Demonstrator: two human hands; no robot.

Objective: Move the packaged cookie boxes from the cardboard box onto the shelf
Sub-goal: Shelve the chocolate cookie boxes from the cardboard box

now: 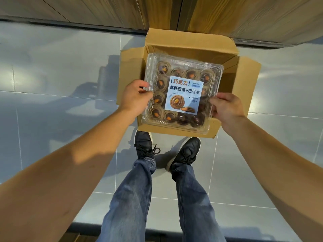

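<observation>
The left hand [134,97] and right hand [227,106] grip opposite edges of 1 clear cookie box [181,92] over the open cardboard box [244,79].

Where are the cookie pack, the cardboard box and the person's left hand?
cookie pack [183,95]: head view, on its blue label.
cardboard box [248,74]: head view, on its right flap.
left hand [134,96]: head view, back of the hand.

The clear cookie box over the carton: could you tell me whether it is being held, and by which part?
Yes. The left hand grips the clear cookie box at its left edge, and the right hand grips its right edge, above the open cardboard box.
</observation>
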